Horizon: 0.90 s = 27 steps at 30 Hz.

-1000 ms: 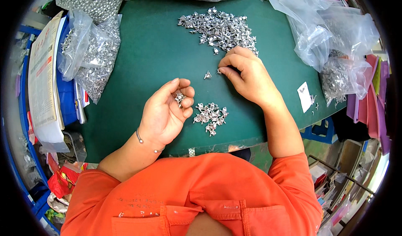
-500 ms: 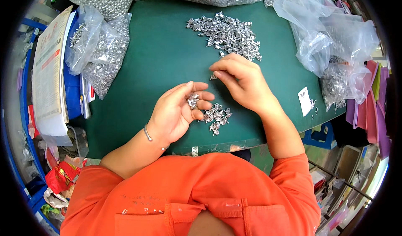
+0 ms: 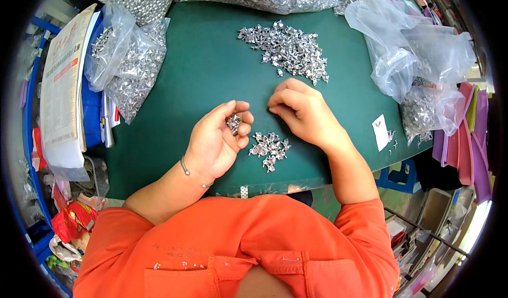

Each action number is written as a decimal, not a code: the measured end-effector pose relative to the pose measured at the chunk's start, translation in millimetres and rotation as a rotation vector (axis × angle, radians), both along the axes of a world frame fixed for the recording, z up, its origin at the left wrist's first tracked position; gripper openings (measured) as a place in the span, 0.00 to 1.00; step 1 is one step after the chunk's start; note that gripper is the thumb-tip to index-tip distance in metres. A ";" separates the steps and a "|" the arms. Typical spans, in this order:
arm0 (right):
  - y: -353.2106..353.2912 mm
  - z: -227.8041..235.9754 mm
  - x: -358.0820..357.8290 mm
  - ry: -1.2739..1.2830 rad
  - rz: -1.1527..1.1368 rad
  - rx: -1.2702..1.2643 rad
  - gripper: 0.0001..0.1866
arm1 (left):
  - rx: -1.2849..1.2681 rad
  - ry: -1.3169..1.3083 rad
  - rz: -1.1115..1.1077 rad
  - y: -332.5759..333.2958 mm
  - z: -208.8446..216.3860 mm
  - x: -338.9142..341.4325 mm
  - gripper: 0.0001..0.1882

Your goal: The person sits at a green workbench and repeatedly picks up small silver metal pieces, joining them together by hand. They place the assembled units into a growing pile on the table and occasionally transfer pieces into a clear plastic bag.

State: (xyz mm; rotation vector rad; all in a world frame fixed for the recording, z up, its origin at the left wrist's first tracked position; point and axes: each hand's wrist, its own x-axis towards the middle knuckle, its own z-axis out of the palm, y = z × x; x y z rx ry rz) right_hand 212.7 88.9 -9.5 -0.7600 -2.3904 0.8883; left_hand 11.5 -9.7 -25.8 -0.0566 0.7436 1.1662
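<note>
My left hand (image 3: 217, 142) is cupped palm up over the green table (image 3: 206, 70) and holds a few small shiny metal pieces (image 3: 233, 122) between thumb and fingers. My right hand (image 3: 304, 113) lies palm down just to its right, fingertips curled on the table close to the left thumb; whether it grips a piece is hidden. A small heap of the same metal pieces (image 3: 269, 147) lies between the two hands near the front edge. A bigger loose heap of metal pieces (image 3: 288, 49) is spread farther back, beyond my right hand.
Clear plastic bags full of metal pieces (image 3: 127, 65) lie at the left and along the back edge. Crumpled, partly filled bags (image 3: 418, 65) sit at the right. A stack of papers on a blue bin (image 3: 66, 86) stands left of the table. A small white tag (image 3: 381, 131) lies at right.
My left hand has lifted and moved right toward my right hand, carrying the metal pieces. My right hand drew back from a single piece on the table toward the left thumb.
</note>
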 end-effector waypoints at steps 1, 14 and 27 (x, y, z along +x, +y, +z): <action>-1.4 7.0 2.4 0.029 0.039 -0.096 0.06 | -0.003 -0.002 0.001 -0.3 0.0 0.0 0.13; 21.8 7.8 13.0 -0.068 -0.065 0.196 0.17 | 0.281 0.143 0.244 16.3 39.3 -48.5 0.12; 12.1 -5.9 62.7 -0.153 -0.496 -0.037 0.29 | 0.288 2.059 0.204 93.2 39.2 -218.5 0.16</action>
